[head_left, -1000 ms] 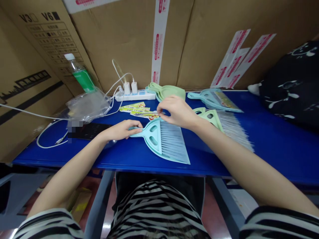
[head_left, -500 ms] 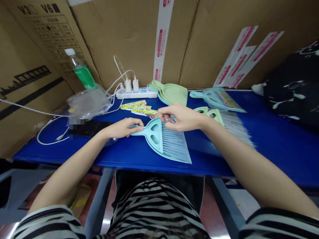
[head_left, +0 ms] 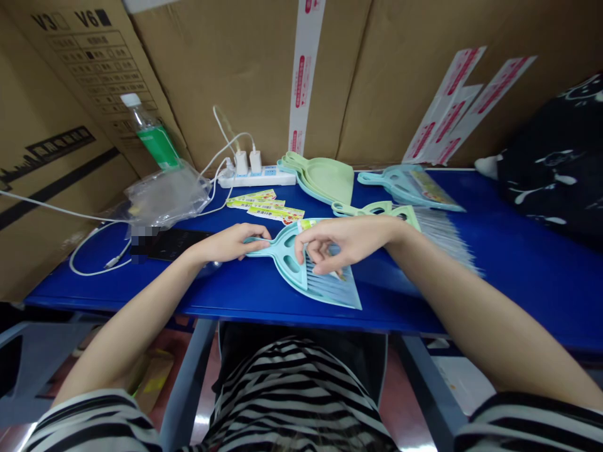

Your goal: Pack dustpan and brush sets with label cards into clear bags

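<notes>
My left hand (head_left: pixel 233 242) is closed round the handle of a light-blue dustpan (head_left: pixel 354 299), with a matching hand brush (head_left: pixel 288 254) nested in it, bristles to the right. Over the brush, my right hand (head_left: pixel 342 245) has its fingers curled down onto a printed label card (head_left: pixel 308 224). The card lies across the bristles, and most of it is hidden under the hand. More yellow-green label cards (head_left: pixel 276 213) are spread on the table just behind the dustpan.
Stacked green and blue dustpans (head_left: pixel 332 176) stand behind. To the right are a green brush (head_left: pixel 409 216) with pale bristles and a wrapped blue dustpan set (head_left: pixel 407 185). A power strip (head_left: pixel 273 177), a bottle (head_left: pixel 157 141), plastic bags (head_left: pixel 169 194) and a dark phone-like slab (head_left: pixel 176 243) are left.
My right hand has moved toward me, from the dustpan's far edge to over the bristles. A label card now shows beneath it. My left hand stays on the handle.
</notes>
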Tool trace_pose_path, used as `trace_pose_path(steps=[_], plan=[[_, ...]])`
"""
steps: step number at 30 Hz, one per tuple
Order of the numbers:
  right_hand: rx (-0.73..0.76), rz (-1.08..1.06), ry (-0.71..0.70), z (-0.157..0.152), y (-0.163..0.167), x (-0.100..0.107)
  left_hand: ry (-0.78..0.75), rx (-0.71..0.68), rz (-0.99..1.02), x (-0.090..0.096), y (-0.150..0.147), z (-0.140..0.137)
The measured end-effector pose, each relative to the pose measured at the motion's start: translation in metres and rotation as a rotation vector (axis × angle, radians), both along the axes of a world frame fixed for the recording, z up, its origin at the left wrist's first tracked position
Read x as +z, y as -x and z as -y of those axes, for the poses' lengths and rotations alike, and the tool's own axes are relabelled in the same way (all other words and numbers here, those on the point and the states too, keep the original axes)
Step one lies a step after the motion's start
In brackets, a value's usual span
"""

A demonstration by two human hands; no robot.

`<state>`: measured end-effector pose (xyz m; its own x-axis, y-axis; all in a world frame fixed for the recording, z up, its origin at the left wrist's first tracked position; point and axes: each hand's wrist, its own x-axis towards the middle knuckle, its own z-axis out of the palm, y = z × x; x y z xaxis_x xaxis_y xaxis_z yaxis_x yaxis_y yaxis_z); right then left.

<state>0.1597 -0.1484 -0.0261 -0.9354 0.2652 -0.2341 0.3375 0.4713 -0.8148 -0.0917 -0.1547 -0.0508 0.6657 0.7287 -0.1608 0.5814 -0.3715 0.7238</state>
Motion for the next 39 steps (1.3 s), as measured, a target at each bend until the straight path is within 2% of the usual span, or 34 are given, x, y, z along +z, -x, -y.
trace_pose_path(steps=[2, 5, 7, 10, 24, 39], plan=[[-0.051, -0.024, -0.056, -0.003, -0.002, 0.002, -0.005, -0.004, 0.000, 0.000, 0.000, 0.000], [-0.179, -0.029, -0.242, -0.012, -0.007, 0.001, -0.008, -0.009, -0.003, 0.000, 0.000, 0.000], [-0.224, 0.026, -0.343, -0.017, -0.010, -0.001, -0.008, -0.009, -0.005, -0.001, 0.000, 0.000], [-0.236, 0.130, -0.415, -0.021, -0.011, -0.005, -0.019, -0.008, -0.012, -0.001, 0.001, 0.000], [-0.267, 0.517, -0.362, -0.010, -0.001, 0.005, -0.018, -0.016, -0.015, 0.000, 0.001, 0.000], [-0.256, 0.523, -0.421, -0.012, -0.002, 0.004, -0.009, -0.002, -0.022, 0.001, 0.001, 0.000]])
